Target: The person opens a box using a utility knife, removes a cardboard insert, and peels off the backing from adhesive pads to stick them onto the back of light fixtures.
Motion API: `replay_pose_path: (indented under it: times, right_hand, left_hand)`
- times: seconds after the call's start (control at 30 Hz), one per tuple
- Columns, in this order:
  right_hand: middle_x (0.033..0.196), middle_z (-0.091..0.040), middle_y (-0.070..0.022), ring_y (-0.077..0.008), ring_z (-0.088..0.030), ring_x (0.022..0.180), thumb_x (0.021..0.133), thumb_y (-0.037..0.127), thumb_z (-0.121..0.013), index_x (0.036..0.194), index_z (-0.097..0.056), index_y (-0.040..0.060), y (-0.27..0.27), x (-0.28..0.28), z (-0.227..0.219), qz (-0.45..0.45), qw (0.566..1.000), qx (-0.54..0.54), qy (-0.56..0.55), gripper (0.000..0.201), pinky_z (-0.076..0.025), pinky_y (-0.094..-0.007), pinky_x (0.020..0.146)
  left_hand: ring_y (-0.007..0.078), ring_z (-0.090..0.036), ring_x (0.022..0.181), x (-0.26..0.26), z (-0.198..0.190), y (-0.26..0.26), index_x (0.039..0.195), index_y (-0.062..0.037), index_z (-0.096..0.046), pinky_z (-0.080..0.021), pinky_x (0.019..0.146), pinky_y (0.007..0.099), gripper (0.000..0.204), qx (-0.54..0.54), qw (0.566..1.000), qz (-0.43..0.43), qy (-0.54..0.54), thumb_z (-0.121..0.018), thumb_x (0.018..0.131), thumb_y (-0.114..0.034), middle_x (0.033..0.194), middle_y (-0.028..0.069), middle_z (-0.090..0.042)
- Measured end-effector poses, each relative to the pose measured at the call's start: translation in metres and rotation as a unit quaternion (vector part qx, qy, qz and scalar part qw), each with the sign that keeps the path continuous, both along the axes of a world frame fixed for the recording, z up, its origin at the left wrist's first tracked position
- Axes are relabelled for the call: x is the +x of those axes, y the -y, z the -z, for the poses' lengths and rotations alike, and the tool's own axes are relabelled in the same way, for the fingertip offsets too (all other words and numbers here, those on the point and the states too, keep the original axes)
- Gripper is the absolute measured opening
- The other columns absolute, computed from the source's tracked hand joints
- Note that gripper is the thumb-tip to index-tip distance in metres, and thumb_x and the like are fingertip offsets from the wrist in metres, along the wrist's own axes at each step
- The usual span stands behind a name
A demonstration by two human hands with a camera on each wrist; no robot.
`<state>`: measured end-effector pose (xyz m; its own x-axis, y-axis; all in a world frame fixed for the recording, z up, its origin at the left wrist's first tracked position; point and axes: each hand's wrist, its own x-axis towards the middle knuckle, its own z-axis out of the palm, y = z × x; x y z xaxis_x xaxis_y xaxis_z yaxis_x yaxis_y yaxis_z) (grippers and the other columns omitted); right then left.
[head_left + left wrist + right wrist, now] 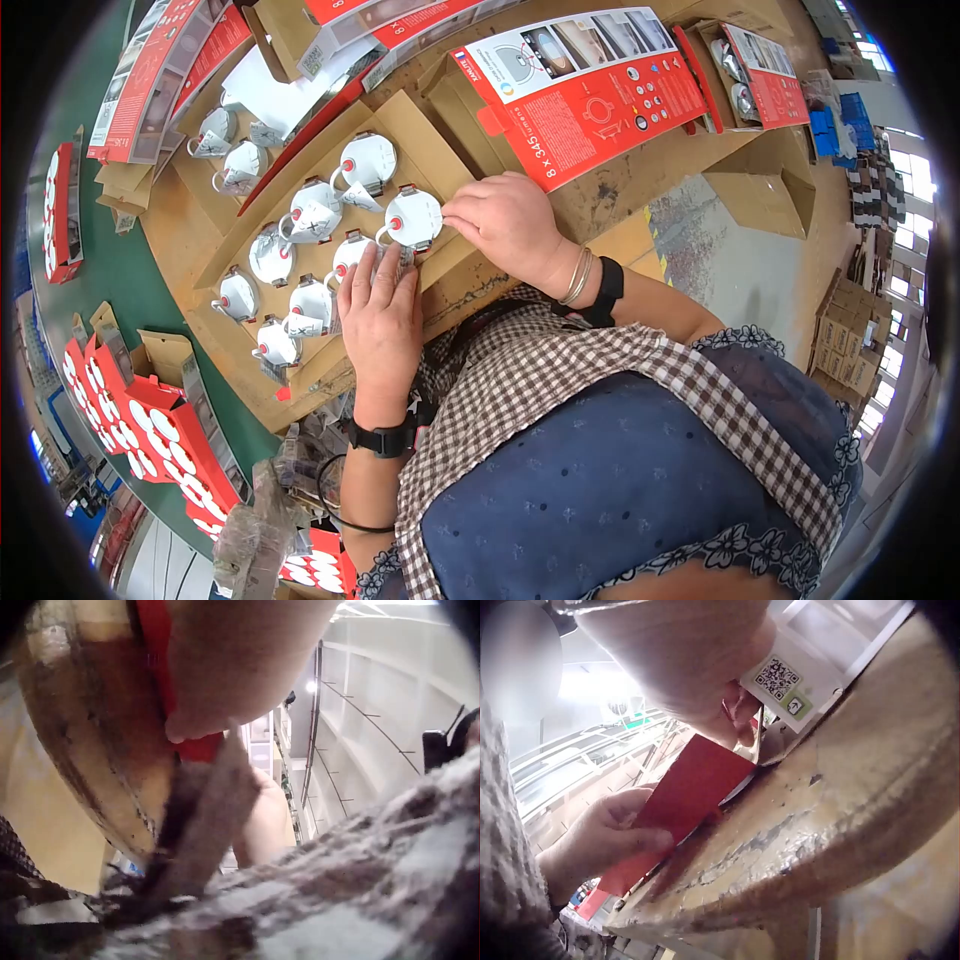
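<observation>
In the head view, a shallow cardboard box [430,130] holds several round white downlights [368,158], with spring clips and red centre parts. My right hand [510,225] pinches the right edge of the downlight [413,218] nearest it, fingers bent. My left hand [382,318] lies over the box's near side, its fingers reaching onto another downlight [350,256]. From the right wrist view, the left thumb [656,840] presses the outside of the box's red wall [690,795], with the fingers over its rim. The left wrist view is mostly a blurred arm and cloth.
A red printed carton panel [590,95] stands behind the box. Another open carton [245,150] with downlights is at the left. Red cartons of white discs [150,425] lie on the green surface. The worn table edge [780,847] runs along the near side.
</observation>
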<state>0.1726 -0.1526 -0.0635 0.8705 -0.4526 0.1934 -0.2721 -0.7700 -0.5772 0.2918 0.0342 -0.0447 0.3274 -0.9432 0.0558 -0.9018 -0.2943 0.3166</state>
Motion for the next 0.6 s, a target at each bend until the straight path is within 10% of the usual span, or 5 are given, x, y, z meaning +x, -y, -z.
replay_pose_path:
  times: [0.6]
  right_hand:
    - [0.094,-0.070,-0.0149,-0.0347,-0.067,0.083,0.092,0.015,-0.064,0.103,-0.071,0.0040,-0.011,-0.005,-0.016,0.093,0.973,0.192,-0.090,0.017,-0.054,-0.0443,0.071]
  left_hand:
    - [0.0328,-0.054,0.110,-0.009,-0.007,0.035,0.132,-0.0122,-0.065,-0.047,0.098,0.0441,0.065,0.042,0.998,-0.031,-0.020,-0.076,0.068,-0.003,0.143,0.0091,-0.052]
